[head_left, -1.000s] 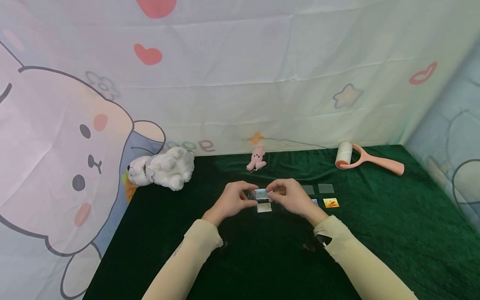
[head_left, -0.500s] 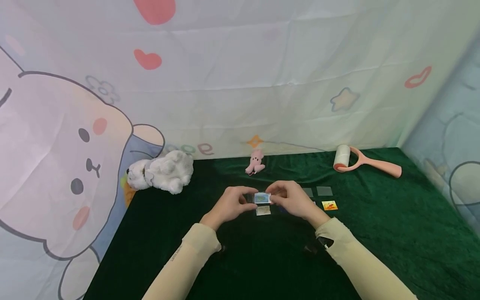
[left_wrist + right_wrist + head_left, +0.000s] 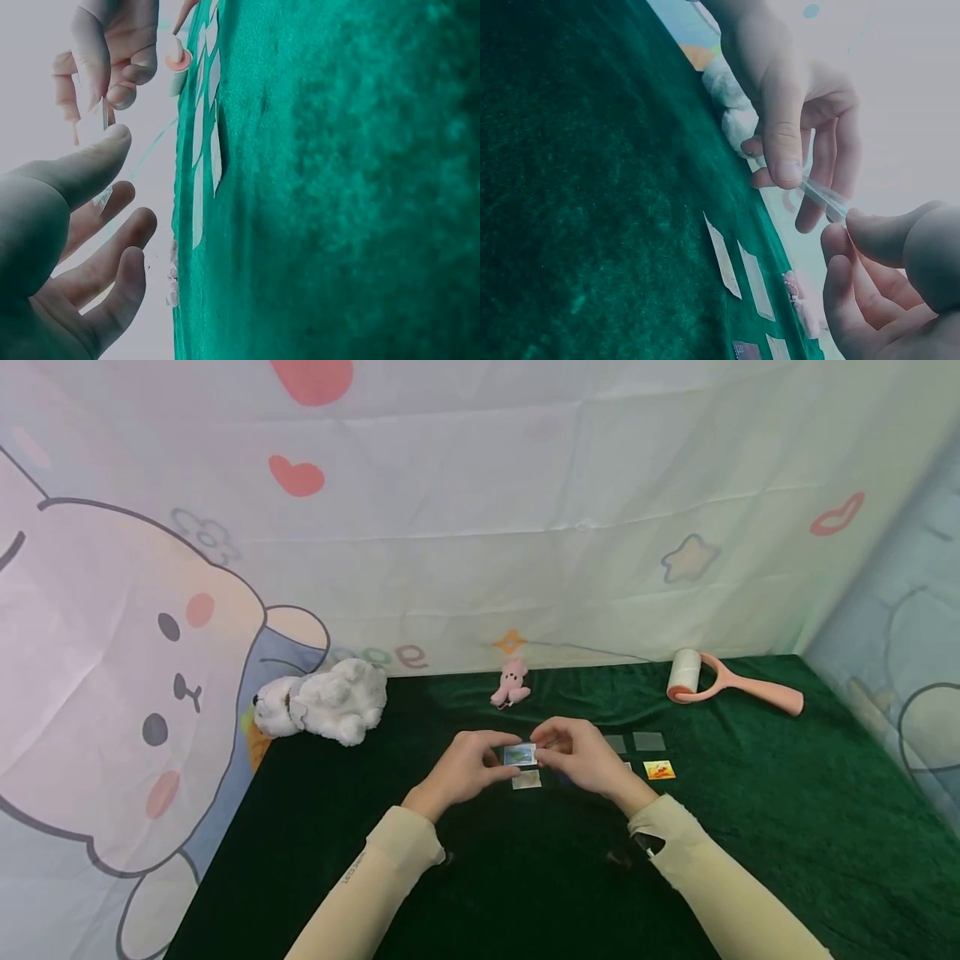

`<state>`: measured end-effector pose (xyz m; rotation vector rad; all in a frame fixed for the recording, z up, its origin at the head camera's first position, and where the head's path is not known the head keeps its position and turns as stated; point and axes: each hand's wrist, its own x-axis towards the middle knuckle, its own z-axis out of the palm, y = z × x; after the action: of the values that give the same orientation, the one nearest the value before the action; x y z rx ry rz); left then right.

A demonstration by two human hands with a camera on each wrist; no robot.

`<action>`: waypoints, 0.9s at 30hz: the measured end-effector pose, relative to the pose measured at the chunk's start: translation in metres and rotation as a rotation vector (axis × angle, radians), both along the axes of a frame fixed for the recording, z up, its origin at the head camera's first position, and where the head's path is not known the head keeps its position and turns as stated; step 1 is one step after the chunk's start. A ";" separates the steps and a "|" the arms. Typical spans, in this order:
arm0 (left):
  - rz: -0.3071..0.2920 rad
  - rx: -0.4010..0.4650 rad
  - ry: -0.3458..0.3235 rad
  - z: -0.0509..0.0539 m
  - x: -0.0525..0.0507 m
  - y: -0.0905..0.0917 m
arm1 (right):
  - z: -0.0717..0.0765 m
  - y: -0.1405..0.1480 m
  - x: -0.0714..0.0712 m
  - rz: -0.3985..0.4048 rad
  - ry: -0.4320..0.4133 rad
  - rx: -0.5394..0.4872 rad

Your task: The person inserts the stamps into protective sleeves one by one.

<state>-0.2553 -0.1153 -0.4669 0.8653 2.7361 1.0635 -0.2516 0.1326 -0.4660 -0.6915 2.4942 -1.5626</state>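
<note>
A small picture card (image 3: 520,754) in blue and green is held up between both hands, above the dark green cloth. A clear sleeve (image 3: 825,199) spans the gap between the fingertips in the right wrist view; the card appears to sit in it. My left hand (image 3: 467,766) pinches the sleeve's left end between thumb and forefinger. At the other end, my right hand (image 3: 579,753) pinches the card's right edge. Just below lies a pale card (image 3: 527,779). A yellow-orange card (image 3: 659,770) and a flat grey translucent piece (image 3: 649,742) lie to the right.
A white plush toy (image 3: 322,702) lies at the back left, a small pink plush (image 3: 512,683) at the back middle. The lint roller (image 3: 738,683) with a pink handle rests at the back right. A printed curtain (image 3: 465,485) hangs behind the cloth (image 3: 525,877).
The picture card has shifted left toward my left hand, covering the clear strip that showed beside those fingers. Both hands stay close together, with only slight movement.
</note>
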 end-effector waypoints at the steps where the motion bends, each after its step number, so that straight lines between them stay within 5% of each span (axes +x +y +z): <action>1: -0.002 0.002 0.004 0.000 0.000 0.000 | 0.000 0.000 0.000 0.001 0.000 -0.005; 27: -0.015 0.018 -0.023 0.003 0.002 0.001 | -0.004 -0.002 -0.002 0.021 -0.033 -0.045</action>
<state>-0.2538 -0.1146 -0.4643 0.8684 2.7010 1.0903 -0.2539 0.1306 -0.4701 -0.6901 2.4272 -1.6142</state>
